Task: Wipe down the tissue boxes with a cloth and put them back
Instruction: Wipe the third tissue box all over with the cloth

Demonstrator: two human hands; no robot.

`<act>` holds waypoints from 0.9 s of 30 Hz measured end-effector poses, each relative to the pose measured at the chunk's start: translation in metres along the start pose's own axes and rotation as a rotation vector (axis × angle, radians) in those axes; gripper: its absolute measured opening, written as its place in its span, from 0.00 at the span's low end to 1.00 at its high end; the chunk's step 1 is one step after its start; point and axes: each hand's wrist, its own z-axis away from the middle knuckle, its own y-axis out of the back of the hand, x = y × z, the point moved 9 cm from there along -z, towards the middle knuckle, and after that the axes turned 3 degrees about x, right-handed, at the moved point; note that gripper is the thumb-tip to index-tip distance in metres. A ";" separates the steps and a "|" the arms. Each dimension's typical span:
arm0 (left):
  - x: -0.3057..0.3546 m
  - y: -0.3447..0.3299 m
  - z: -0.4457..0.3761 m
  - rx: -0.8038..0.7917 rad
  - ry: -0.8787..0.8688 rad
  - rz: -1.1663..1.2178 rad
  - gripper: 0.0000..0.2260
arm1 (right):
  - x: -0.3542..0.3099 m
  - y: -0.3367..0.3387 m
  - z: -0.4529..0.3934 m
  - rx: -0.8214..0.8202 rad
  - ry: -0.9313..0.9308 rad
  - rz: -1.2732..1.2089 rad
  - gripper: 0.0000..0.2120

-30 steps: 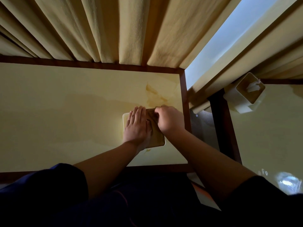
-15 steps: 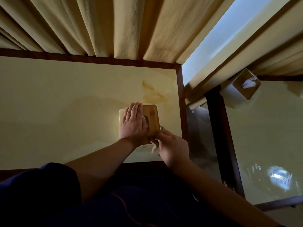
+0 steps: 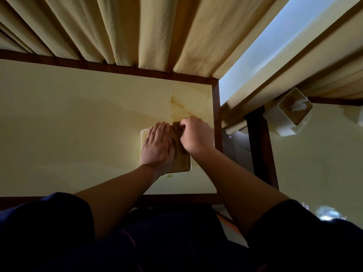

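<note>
Square white tissue box with a tan wood-look lid (image 3: 182, 160) is sitting on the cream tabletop with dark wood trim (image 3: 78, 124), close to the tabletop's right trim and nearer its front edge than its back.

Left hand (image 3: 157, 147) is lying flat on the box's left half, fingers straight and together, pointing away from the person, palm pressing down. Nothing curled around anything there.

Right hand (image 3: 196, 134) is sitting over the box's far right corner, fingers curled under in a fist-like bunch. Cloth is not visible under it, so cannot tell what the fist is holding, if anything. The strip of lid showing between the two hands is bare.

Second white tissue box with a tan lid and a white tissue poking out (image 3: 290, 112) is standing on a separate cream tabletop (image 3: 324, 163) to the right of the first box, well apart, across the gap between the two tables.

Beige pleated curtain (image 3: 137, 30) is hanging behind the box, beyond the tabletop's back trim.
</note>
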 end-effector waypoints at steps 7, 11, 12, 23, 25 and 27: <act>-0.006 -0.007 -0.003 -0.034 -0.002 -0.044 0.27 | 0.003 -0.008 0.038 -0.034 0.085 0.032 0.09; -0.004 -0.007 0.000 -0.044 0.013 -0.045 0.27 | 0.012 -0.013 0.079 -0.028 0.121 0.010 0.09; -0.004 -0.007 -0.001 -0.042 0.017 -0.046 0.27 | 0.014 -0.016 0.087 -0.039 0.134 -0.002 0.08; -0.003 -0.008 -0.002 -0.054 0.014 -0.037 0.26 | 0.016 -0.023 0.096 -0.145 0.042 0.066 0.07; -0.004 -0.009 -0.003 -0.063 0.020 -0.027 0.27 | 0.015 -0.018 0.083 -0.138 0.005 0.073 0.12; -0.005 -0.009 -0.004 -0.062 0.005 -0.028 0.26 | 0.014 -0.010 0.063 -0.139 -0.042 0.043 0.14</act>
